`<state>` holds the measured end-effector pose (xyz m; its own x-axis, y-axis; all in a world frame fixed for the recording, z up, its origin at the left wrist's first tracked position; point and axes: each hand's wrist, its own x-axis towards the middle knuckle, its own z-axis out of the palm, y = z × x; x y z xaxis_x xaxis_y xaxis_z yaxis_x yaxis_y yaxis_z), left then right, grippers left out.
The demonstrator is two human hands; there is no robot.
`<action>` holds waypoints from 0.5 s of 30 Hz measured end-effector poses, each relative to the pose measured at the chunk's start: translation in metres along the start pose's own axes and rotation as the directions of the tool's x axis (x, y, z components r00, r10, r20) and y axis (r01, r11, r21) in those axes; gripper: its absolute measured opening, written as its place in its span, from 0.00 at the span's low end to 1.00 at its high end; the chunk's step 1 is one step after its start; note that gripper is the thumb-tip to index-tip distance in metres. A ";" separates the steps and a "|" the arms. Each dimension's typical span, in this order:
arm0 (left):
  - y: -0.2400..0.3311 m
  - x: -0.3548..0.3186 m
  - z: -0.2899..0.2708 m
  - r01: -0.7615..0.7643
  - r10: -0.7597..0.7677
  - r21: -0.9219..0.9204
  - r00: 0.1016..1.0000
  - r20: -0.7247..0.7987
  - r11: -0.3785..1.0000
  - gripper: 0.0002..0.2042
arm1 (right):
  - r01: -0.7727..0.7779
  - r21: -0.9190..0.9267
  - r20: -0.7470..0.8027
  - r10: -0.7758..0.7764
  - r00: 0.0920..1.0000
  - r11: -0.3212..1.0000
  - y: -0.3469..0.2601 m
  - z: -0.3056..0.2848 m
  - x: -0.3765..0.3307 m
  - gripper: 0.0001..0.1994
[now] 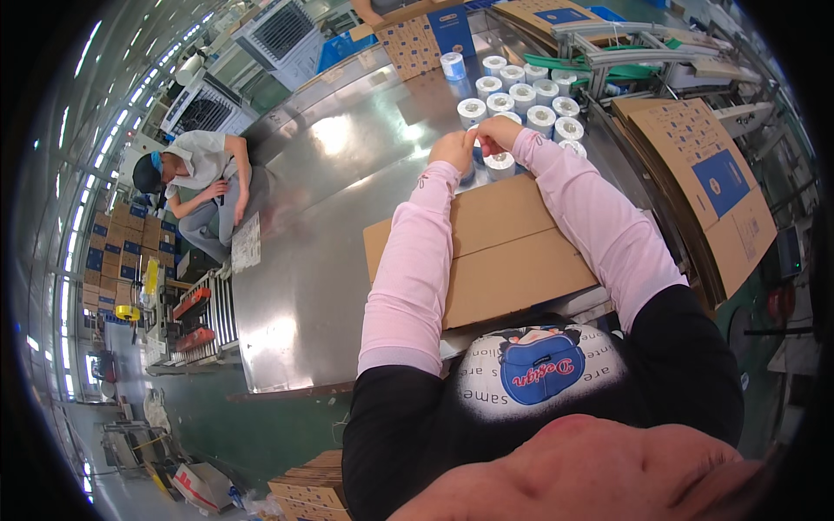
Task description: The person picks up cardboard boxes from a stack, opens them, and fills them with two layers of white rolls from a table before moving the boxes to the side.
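Both pink-sleeved forearms stretch forward over a plain brown cardboard sheet or box top (508, 252) with a crease across it. Just past its far edge, my left hand (453, 151) and my right hand (499, 134) meet at the fingertips. Their fingers are bent and closed; whatever may be between them is too small to make out. Below the hands stands a white-topped cylinder (499, 165) with a blue side, partly covered. Several more such cylinders (540, 118) stand upright in a cluster beyond and to the right of my hands.
The shiny metal table (304, 252) extends left, where a person (204, 182) sits at its edge. A printed carton (417, 43) stands at the far side near another person's arm. Stacked flat cartons (695, 174) lean on the right, below a conveyor rail (625, 56).
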<state>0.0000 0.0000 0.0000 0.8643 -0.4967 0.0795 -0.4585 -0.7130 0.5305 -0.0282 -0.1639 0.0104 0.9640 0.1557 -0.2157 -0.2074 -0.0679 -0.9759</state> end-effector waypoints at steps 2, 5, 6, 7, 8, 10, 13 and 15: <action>0.003 0.000 0.003 -0.010 0.010 -0.001 0.999 -0.033 1.000 0.27 | 0.008 0.016 -0.002 -0.008 1.000 1.000 0.004 -0.003 0.001 0.11; -0.002 0.001 0.011 0.057 -0.055 -0.128 0.998 0.024 0.990 0.27 | 0.001 0.131 -0.072 0.008 0.997 0.991 0.008 0.003 -0.003 0.11; -0.007 0.005 0.015 0.075 -0.072 -0.179 0.997 0.027 0.981 0.28 | 0.016 0.158 -0.068 -0.005 0.998 0.987 0.006 0.005 -0.004 0.11; -0.017 0.010 0.018 0.096 -0.093 -0.227 0.995 0.023 0.969 0.28 | 0.032 0.183 -0.058 -0.022 0.998 0.983 0.001 0.009 -0.004 0.10; -0.027 0.014 0.021 0.116 -0.115 -0.275 0.993 0.021 0.954 0.29 | 0.048 0.209 -0.047 -0.039 0.998 0.977 -0.003 0.013 -0.003 0.10; -0.033 0.020 0.027 0.080 -0.080 -0.388 0.997 0.017 0.918 0.28 | 0.054 0.246 -0.102 -0.029 0.994 0.968 -0.004 0.011 -0.002 0.11; -0.032 0.025 0.034 0.090 -0.081 -0.477 0.996 0.038 0.874 0.29 | 0.072 0.389 -0.150 -0.014 0.989 0.918 0.001 0.000 0.001 0.12; -0.029 0.025 0.035 0.109 -0.095 -0.501 0.994 0.054 0.858 0.29 | 0.090 0.517 -0.140 -0.020 0.990 0.851 0.002 -0.004 0.001 0.14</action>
<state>0.0275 -0.0089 -0.0425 0.8913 -0.4531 -0.0167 -0.1958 -0.4179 0.8871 -0.0266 -0.1675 0.0083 0.9817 0.0179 -0.1898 -0.1761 0.4659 -0.8671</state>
